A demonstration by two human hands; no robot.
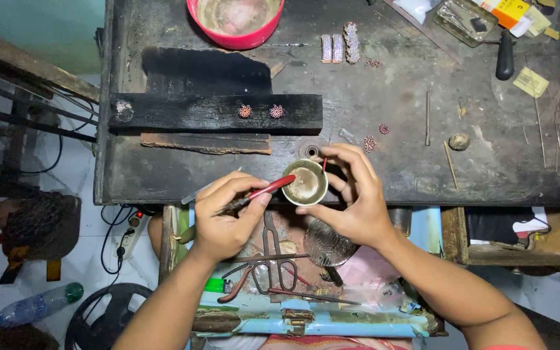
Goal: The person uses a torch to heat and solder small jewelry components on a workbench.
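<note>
Small metal cup (305,183) sits at the bench (422,162) edge, right hand (351,201) clamped round its rim; left hand (228,217) pinches a red-handled brush (260,192), tip over the cup. Looks light, rigid, likely slick; best held by the sides.

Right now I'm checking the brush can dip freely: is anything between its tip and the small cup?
Nothing visible. The left hand holds the red-handled brush with its tip at the rim of the small cup, which the right hand holds.
</note>
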